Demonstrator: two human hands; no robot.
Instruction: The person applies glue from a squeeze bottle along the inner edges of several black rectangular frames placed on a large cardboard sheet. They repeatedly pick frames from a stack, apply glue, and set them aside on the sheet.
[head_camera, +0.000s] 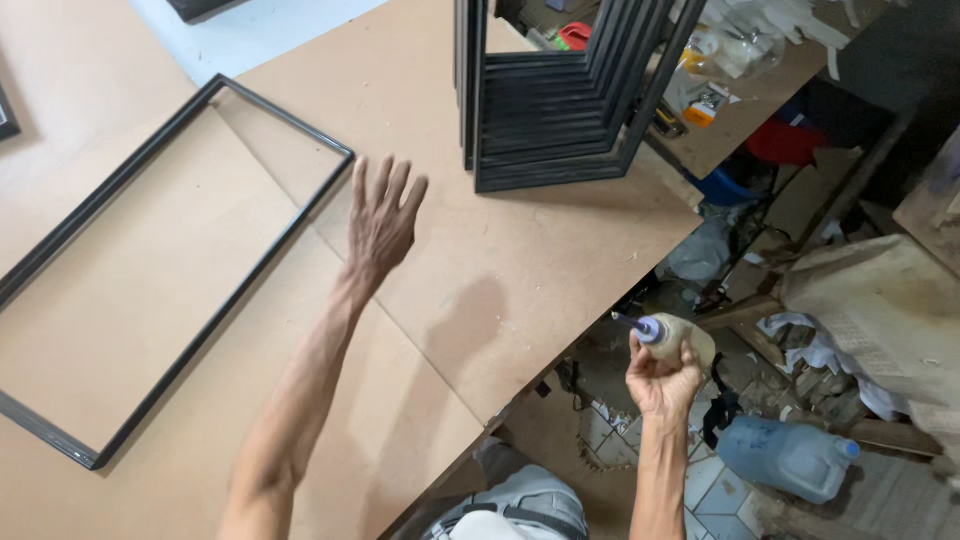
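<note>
Item 1: my right hand (662, 378), near right, off the edge of the table and over the cluttered floor. It is clenched around a small beige squeeze bottle with a purple nozzle (668, 335), nozzle pointing left and slightly away from me. I judge the bottle light, soft-walled and easily squeezed; a firm grip around the belly, as I have it, may force out its contents, so the neck just below the nozzle seems the safer place to hold. The surface looks smeared and possibly tacky.

Item 2: my left hand (383, 218), centre, raised above the tabletop, fingers spread and holding nothing. It hangs just right of the near corner of the frame, apart from it.

Item 3: large thin rectangular black frame (205, 330), lying flat on the left of the table, the board showing through its opening. I judge it light but long and springy, its corner joints liable to twist; best taken along two opposite long sides, not by one corner.

Item 4: stack of matching black frames (545, 130), standing upright on edge at the far centre, close-packed. Likely to tip or fan out if nudged.

Item 5: brown fibreboard tabletop (500, 270), smooth and flat, with a seam running diagonally.

Item 6: translucent blue-grey plastic jug with blue cap (790, 455), lying on the floor, near right, amid scrap and rags.
</note>
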